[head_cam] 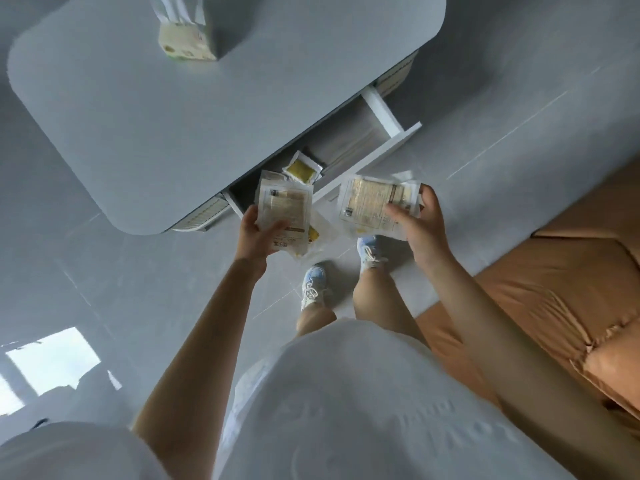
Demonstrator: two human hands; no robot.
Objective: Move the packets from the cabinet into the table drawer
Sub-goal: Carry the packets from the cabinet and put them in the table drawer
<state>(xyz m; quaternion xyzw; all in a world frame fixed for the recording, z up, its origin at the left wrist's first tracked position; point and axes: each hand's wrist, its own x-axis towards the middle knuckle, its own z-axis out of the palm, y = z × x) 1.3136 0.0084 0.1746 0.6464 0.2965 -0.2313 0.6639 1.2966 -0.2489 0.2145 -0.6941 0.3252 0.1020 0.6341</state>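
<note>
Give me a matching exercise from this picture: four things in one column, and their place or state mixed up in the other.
1 table drawer
2 yellow packet
3 tissue pack
4 left hand

A on the tabletop
B gripping a packet stack
C pulled open
D lying in the drawer

Pairs: 1-C, 2-D, 3-A, 4-B
</note>
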